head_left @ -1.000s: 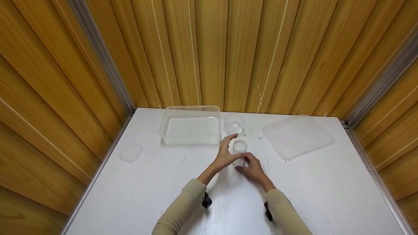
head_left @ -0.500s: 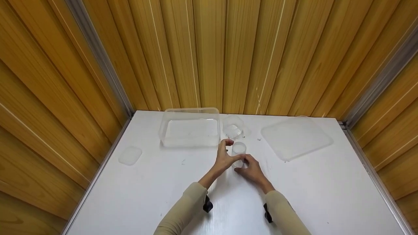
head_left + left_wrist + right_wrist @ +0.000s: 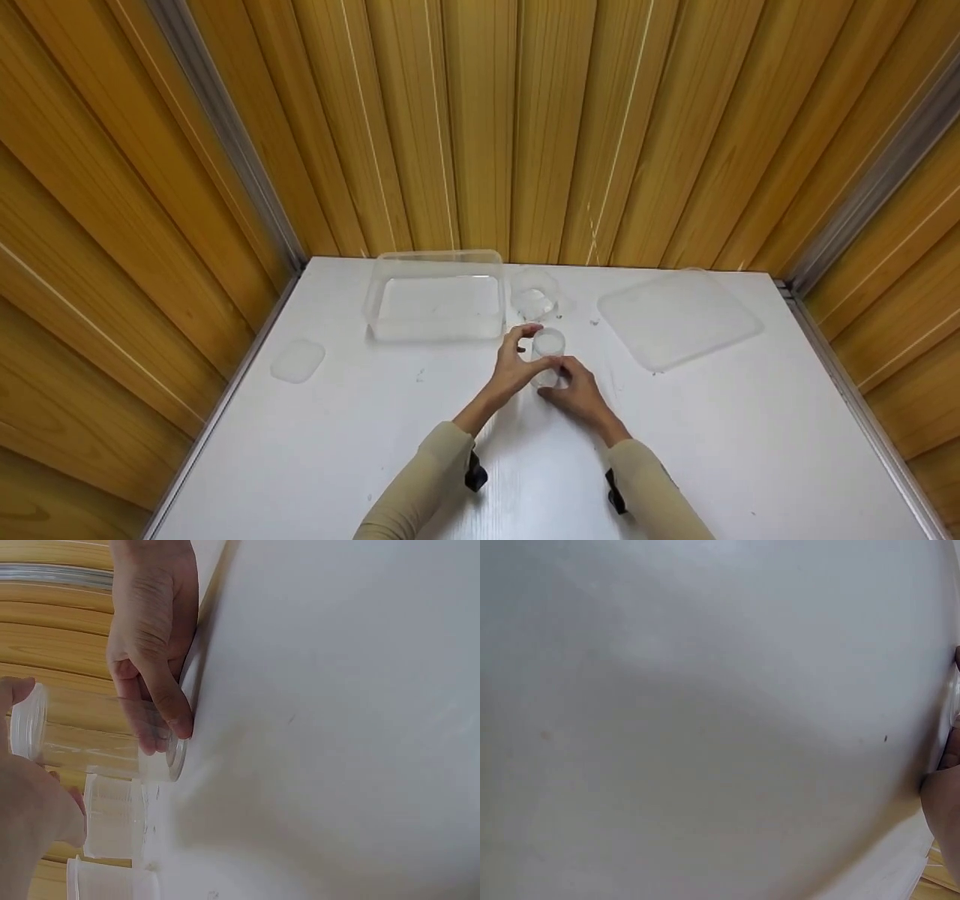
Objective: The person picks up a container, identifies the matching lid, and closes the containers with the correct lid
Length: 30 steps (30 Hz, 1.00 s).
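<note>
A tall clear cylindrical jar (image 3: pixel 548 344) stands upright on the white table, a ridged cap-like band (image 3: pixel 28 720) at its top. My left hand (image 3: pixel 514 367) is at its upper part, thumb on the near side and fingers curled towards the rim; in the left wrist view a fingertip touches the band. Low on the jar, my right hand (image 3: pixel 583 391) grips the base between thumb and fingers, as the left wrist view shows. In the right wrist view, only part of the right hand (image 3: pixel 946 802) appears at the edge, and the jar is mostly out of sight.
A clear rectangular container (image 3: pixel 435 330) stands at the back, left of centre. Beside it is a small clear tub (image 3: pixel 534 296). A large translucent lid (image 3: pixel 679 319) lies right, a small one (image 3: pixel 298 361) left. Wood-patterned panels (image 3: pixel 480 135) enclose the table.
The left fingers, stretched out beyond the jar a second ago, have drawn in towards its rim. The right hand keeps its hold on the base. The head view has shifted slightly.
</note>
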### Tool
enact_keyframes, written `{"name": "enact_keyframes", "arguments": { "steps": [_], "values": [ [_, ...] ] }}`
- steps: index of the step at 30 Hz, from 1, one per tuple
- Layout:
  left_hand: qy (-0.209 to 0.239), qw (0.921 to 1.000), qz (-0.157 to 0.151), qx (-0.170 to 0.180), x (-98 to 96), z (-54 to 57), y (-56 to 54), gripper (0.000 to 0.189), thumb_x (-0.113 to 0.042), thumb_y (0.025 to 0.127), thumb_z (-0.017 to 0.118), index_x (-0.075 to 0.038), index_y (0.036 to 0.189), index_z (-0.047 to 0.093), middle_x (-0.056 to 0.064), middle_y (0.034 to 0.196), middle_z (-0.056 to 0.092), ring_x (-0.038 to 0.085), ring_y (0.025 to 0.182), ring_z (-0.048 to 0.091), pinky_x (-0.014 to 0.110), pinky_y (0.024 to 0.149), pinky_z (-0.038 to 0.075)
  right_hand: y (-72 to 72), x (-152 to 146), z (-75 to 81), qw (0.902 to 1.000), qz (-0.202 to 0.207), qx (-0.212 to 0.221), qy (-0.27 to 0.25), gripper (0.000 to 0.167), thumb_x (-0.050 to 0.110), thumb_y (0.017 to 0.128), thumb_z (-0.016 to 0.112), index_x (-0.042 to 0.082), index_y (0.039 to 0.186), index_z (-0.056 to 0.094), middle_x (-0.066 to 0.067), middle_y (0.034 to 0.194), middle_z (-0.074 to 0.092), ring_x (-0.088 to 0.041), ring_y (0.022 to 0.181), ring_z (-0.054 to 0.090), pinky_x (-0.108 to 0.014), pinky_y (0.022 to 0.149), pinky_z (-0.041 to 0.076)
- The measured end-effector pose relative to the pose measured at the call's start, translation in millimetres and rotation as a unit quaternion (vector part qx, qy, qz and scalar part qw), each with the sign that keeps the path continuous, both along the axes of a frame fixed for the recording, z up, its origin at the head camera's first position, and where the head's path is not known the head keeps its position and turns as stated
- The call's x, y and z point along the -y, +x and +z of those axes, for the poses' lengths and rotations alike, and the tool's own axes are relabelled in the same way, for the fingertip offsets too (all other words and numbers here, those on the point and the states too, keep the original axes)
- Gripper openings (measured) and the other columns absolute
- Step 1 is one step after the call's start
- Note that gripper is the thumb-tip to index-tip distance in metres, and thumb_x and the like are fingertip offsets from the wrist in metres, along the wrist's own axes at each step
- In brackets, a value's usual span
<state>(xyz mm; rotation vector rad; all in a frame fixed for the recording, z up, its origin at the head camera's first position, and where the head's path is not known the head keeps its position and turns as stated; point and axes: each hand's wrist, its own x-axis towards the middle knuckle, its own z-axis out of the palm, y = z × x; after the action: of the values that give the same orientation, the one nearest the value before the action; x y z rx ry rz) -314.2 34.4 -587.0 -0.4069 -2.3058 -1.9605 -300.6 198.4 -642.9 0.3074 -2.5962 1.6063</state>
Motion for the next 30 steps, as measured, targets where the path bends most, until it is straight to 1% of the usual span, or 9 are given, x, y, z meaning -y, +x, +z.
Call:
{"name": "enact_keyframes", "arguments": {
  "steps": [5,9,12,14,19,22,25,30],
  "values": [
    [0.007,0.9996,-0.025,0.011,0.8,1.8,-1.6,0.061,-0.015,0.080,0.081,-0.007,0.137,0.061,0.011,0.135,0.063,0.025,0.124,0.052,0.044,0.103,0.040,-0.7,-0.2,1.5,1.0000,0.003,-0.001,-0.005,0.046,0.005,0.079,0.086,0.000,0.119,0.065,-0.017,0.123,0.064,-0.038,0.125,0.059,-0.054,0.112,0.044],
    [0.014,0.9992,-0.029,0.025,-0.6,2.0,-3.2,0.062,-0.009,0.078,0.078,-0.008,0.138,0.062,0.011,0.136,0.062,0.025,0.122,0.052,0.048,0.104,0.040,-0.1,0.4,2.0,1.0000,0.001,0.004,-0.001,0.043,0.005,0.078,0.086,0.000,0.116,0.065,-0.017,0.122,0.064,-0.038,0.125,0.059,-0.054,0.112,0.043],
    [0.017,0.9988,-0.031,0.034,-1.3,1.0,-3.7,0.062,-0.008,0.078,0.077,-0.010,0.139,0.062,0.011,0.137,0.062,0.024,0.121,0.052,0.048,0.103,0.040,0.6,0.9,1.5,1.0000,-0.002,0.008,0.002,0.044,0.006,0.078,0.086,0.000,0.117,0.064,-0.018,0.124,0.064,-0.040,0.126,0.059,-0.055,0.113,0.043],
    [0.016,0.9986,-0.033,0.037,-1.1,0.7,-3.3,0.063,-0.008,0.079,0.077,-0.010,0.139,0.061,0.011,0.136,0.063,0.024,0.121,0.052,0.047,0.103,0.040,1.0,1.3,1.3,0.9999,-0.003,0.013,0.002,0.046,0.006,0.078,0.086,0.000,0.119,0.064,-0.019,0.126,0.064,-0.041,0.128,0.058,-0.055,0.114,0.042],
    [0.011,0.9985,-0.040,0.036,1.0,-0.8,-1.7,0.070,-0.009,0.080,0.079,-0.006,0.145,0.053,0.013,0.141,0.059,0.026,0.128,0.049,0.041,0.103,0.039,1.5,1.8,0.5,0.9998,-0.001,0.019,-0.003,0.048,0.006,0.079,0.086,0.000,0.121,0.063,-0.020,0.130,0.063,-0.043,0.132,0.055,-0.056,0.117,0.039],
    [0.000,0.9986,-0.037,0.037,1.5,-1.8,-1.1,0.074,-0.015,0.079,0.082,-0.006,0.146,0.051,0.013,0.144,0.055,0.026,0.132,0.047,0.039,0.103,0.038,2.0,1.5,0.4,0.9999,0.001,0.014,-0.010,0.047,0.005,0.078,0.086,-0.001,0.120,0.064,-0.020,0.128,0.064,-0.041,0.130,0.056,-0.055,0.116,0.040],
    [-0.006,0.9990,-0.026,0.035,0.5,-0.6,-0.9,0.075,-0.020,0.078,0.086,-0.005,0.143,0.051,0.015,0.143,0.054,0.027,0.133,0.044,0.037,0.102,0.037,2.4,0.7,0.0,1.0000,0.001,0.000,-0.010,0.046,0.004,0.078,0.086,-0.001,0.118,0.065,-0.019,0.124,0.065,-0.040,0.126,0.059,-0.055,0.113,0.042],
    [-0.003,0.9999,-0.003,0.015,-2.7,4.0,-1.4,0.069,-0.015,0.075,0.089,-0.002,0.131,0.052,0.020,0.133,0.055,0.036,0.129,0.045,0.033,0.097,0.037,1.1,-0.9,-1.1,0.9999,-0.003,-0.004,-0.011,0.049,0.002,0.077,0.087,-0.001,0.121,0.065,-0.018,0.124,0.066,-0.038,0.125,0.060,-0.053,0.112,0.045]
  ]
}}
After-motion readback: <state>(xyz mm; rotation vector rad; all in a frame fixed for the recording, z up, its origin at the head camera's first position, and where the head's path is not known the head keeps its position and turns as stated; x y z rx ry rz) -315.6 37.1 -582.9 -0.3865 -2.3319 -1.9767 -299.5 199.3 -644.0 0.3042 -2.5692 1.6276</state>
